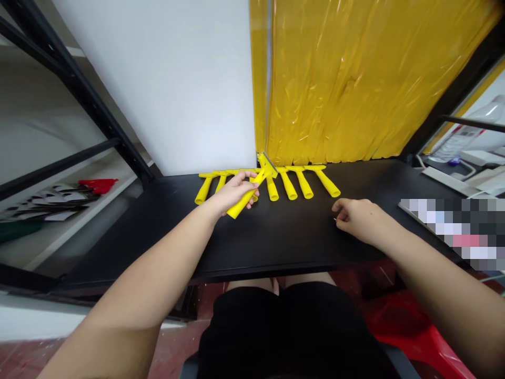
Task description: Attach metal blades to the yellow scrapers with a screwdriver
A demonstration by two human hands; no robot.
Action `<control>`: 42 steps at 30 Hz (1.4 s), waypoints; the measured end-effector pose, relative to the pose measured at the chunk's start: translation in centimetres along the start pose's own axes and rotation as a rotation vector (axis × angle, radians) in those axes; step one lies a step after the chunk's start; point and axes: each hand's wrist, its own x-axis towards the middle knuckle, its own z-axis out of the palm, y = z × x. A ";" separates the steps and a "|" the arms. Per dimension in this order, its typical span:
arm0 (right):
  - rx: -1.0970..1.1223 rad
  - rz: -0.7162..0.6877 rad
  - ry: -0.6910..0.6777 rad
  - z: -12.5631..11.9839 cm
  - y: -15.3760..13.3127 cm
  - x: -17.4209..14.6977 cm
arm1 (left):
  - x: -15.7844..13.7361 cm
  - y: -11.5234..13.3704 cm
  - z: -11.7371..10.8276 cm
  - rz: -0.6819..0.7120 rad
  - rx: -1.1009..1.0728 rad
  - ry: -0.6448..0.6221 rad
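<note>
My left hand (235,190) is closed around the handle of a yellow scraper (238,207), whose head with a metal-looking blade tilts up and to the right. Behind it, several more yellow scrapers (290,188) lie in a row along the back of the black table (272,237), hollow handle ends toward me. My right hand (357,217) is over the table to the right of the row, its fingers curled together. A tiny pale tip shows at those fingers, too small to name.
A white panel (169,84) and yellow plastic wrapping (335,89) stand behind the table. At left, a shelf (94,210) holds dark and white pieces and a red item (98,186). A clear bottle (465,131) stands at right. Below right is a red plastic stool (418,331).
</note>
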 end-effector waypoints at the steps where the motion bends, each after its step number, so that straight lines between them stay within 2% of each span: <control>1: 0.017 -0.002 0.000 0.1 -0.2 -0.1 | 0.1 -0.1 0.0 -0.002 0.007 -0.001; 4: 0.094 -0.111 -0.002 0.6 -1.2 -0.2 | 0.3 -0.2 -0.2 0.006 0.016 -0.004; 10: 0.234 -0.506 0.073 1.8 -4.2 0.0 | 0.3 -0.3 -0.3 0.012 0.017 -0.003; 13: 0.239 -0.607 0.108 1.8 -4.9 0.0 | 0.4 -0.4 -0.4 0.014 0.031 -0.017; 15: 0.226 -0.626 0.130 1.6 -4.5 -0.1 | 0.4 -0.5 -0.4 0.017 0.038 -0.023; 19: 0.172 -0.514 0.171 1.1 -1.8 -1.0 | 0.4 -0.5 -0.4 0.025 0.040 -0.025; 23: 0.164 -0.392 0.100 1.2 0.9 -1.8 | 0.2 -0.3 -0.2 0.031 0.017 -0.041; 27: 0.272 -0.418 0.019 0.8 0.9 -2.0 | 0.1 -0.1 0.0 0.009 0.008 -0.055; 29: 0.415 -0.429 -0.023 0.0 0.2 -1.6 | 0.1 -0.1 0.0 -0.004 -0.009 -0.068; 31: 0.642 -0.393 0.019 -1.1 -0.6 -0.6 | 0.2 -0.2 0.0 -0.002 -0.039 -0.076; 34: 1.070 -0.282 0.157 -3.2 -1.9 1.9 | 0.1 -0.2 0.0 0.001 -0.094 -0.064; 36: 1.286 -0.221 0.119 -4.4 -2.7 4.1 | 0.0 -0.2 0.0 -0.004 -0.114 -0.059; 38: 1.385 -0.175 0.030 -4.8 -3.5 6.5 | 0.0 -0.2 0.0 -0.007 -0.117 -0.065; 40: 1.402 -0.145 -0.008 -4.1 -4.3 8.6 | 0.0 -0.2 0.0 -0.011 -0.107 -0.066; 42: 1.377 -0.126 0.074 -2.6 -5.0 10.1 | 0.1 -0.2 0.1 -0.022 -0.084 -0.057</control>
